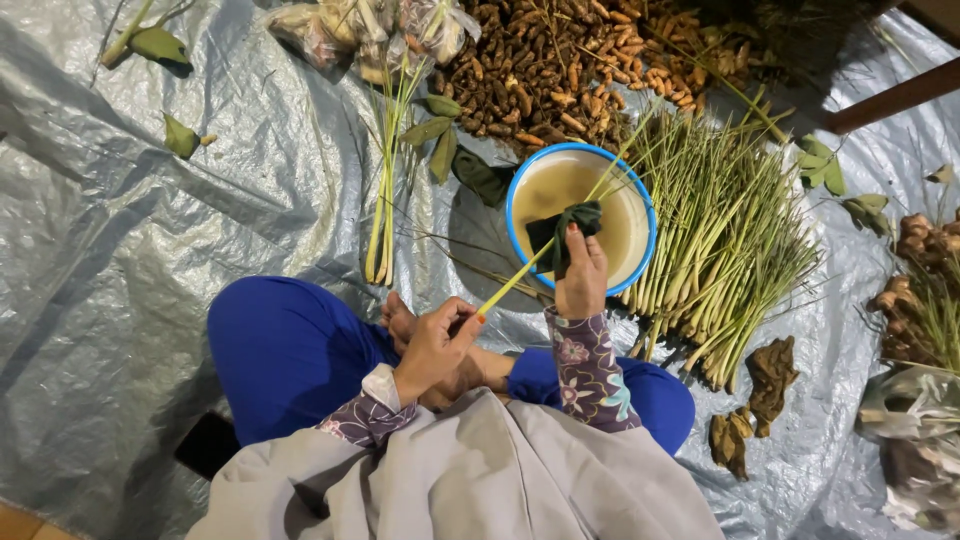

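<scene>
I sit cross-legged in blue trousers on a grey tarp [120, 300]. My left hand [437, 343] grips the pale root end of a lemongrass stalk [525, 275] that slants up and right across a blue-rimmed basin [514, 199] of murky water. My right hand [583, 278] holds a dark green cloth [565, 232] wrapped around the stalk above the basin's near edge.
A big bundle of lemongrass stalks [715, 225] lies right of the basin. A heap of brown rhizomes [560, 65] sits behind it. A few stalks [383, 205] lie at left, plastic bags [350, 30] at the back, more roots [915, 290] far right, and loose leaves lie about.
</scene>
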